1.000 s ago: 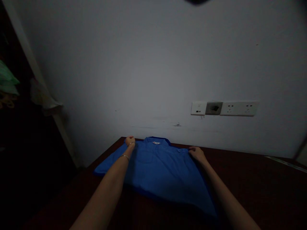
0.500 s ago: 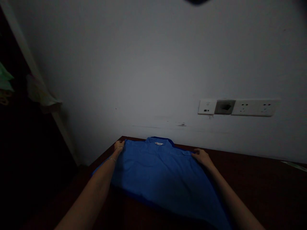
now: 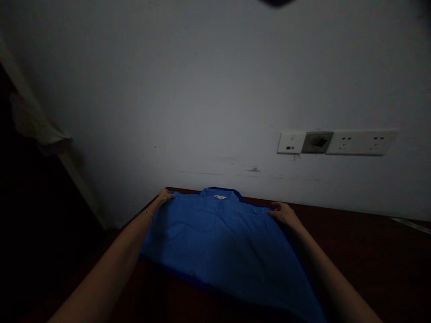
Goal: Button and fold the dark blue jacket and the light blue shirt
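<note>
A blue shirt [image 3: 208,242] with a collar and a small white label lies spread on a dark reddish-brown table [image 3: 336,242], its collar toward the wall. At its far left shoulder corner, my left hand [image 3: 164,195] has its fingers closed on the cloth edge. My right hand [image 3: 283,213] pinches the opposite shoulder, near a small tab, with thumb and fingers. Darker blue trim runs along the garment's edges. The part nearest me fades into shadow.
Behind the table rises a pale wall [image 3: 215,89] with scuff marks. A row of sockets and switches [image 3: 336,142] is set in it at right. Pale crumpled plastic [image 3: 40,125] hangs at the dark left side. A thin light strip [image 3: 411,225] lies at the table's right back.
My left hand has shifted slightly left along the shirt's shoulder, and its fingers reach over the cloth more. My right hand keeps its pinch. The camera view has turned a little.
</note>
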Demonstrator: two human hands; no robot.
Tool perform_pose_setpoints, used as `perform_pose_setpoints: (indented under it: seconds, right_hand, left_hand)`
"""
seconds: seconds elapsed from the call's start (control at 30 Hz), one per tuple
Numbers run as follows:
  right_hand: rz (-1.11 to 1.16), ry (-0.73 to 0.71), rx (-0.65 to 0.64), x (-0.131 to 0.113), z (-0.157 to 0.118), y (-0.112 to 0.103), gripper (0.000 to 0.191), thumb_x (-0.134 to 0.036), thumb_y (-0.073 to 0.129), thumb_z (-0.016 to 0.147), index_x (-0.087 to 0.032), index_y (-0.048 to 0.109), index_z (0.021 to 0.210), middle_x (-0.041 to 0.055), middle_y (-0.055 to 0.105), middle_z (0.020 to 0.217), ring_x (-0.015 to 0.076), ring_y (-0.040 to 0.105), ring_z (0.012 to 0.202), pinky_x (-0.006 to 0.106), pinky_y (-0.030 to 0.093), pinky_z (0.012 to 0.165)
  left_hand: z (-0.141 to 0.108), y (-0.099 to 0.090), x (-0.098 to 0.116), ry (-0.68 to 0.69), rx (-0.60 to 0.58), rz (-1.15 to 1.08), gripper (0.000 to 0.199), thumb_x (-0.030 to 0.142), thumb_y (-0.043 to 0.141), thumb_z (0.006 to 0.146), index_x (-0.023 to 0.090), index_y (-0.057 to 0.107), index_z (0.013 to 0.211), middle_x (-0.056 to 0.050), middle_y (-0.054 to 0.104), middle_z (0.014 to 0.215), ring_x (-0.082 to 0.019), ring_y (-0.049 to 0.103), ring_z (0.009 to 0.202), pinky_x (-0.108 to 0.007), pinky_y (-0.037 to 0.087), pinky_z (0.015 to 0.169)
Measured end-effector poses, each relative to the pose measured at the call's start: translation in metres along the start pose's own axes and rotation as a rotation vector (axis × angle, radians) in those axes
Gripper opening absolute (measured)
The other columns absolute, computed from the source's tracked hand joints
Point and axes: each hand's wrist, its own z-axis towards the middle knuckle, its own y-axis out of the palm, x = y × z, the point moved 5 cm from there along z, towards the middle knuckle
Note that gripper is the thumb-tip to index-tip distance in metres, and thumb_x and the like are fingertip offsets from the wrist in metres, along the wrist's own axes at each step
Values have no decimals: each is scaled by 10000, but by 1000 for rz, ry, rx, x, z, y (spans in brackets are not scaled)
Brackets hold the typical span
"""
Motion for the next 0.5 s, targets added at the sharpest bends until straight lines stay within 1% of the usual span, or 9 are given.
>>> perform_pose_setpoints:
  seconds: [0.13,0.27,0.33,0.4,0.5]
  right_hand:
    - [4,-8,38,-4,-1,-6,536,-292,687,622,-97,580,1110,67,639,800,156,605,687,232,449,619]
    - [23,-2,58,-9,-4,-15,656,-288,708,593,-90,527,1192,68,633,827,161,600,706,239,445,639]
    - [45,-3,45,-14,-6,-21,660,-275,704,597,-70,520,1197,58,630,780,153,593,666,235,440,619]
    - [81,-37,9,-23,-10,-28,612,-254,685,620,-59,534,1179,27,607,676,138,570,593,227,429,572]
    - [172,-115,-34,-43,-18,-45,536,-215,658,646,-58,558,1148,-11,556,572,117,534,525,212,414,520]
  left_hand:
    - [3,-5,3,-6,8,-46,194,231,634,687,48,610,747,-50,606,644,-170,567,700,-205,403,591]
    - [4,-17,4,-23,26,-119,183,217,636,668,53,620,748,-44,597,632,-154,561,648,-208,407,572]
    - [3,-29,5,-23,41,-152,184,226,636,665,69,627,761,-39,601,638,-148,559,628,-211,411,559]
    - [-1,-44,7,-3,59,-170,170,233,629,673,86,627,759,-29,603,644,-141,557,617,-211,411,553]
    - [-9,-69,10,40,66,-240,128,220,638,665,96,613,684,-24,601,627,-131,552,616,-207,413,564]
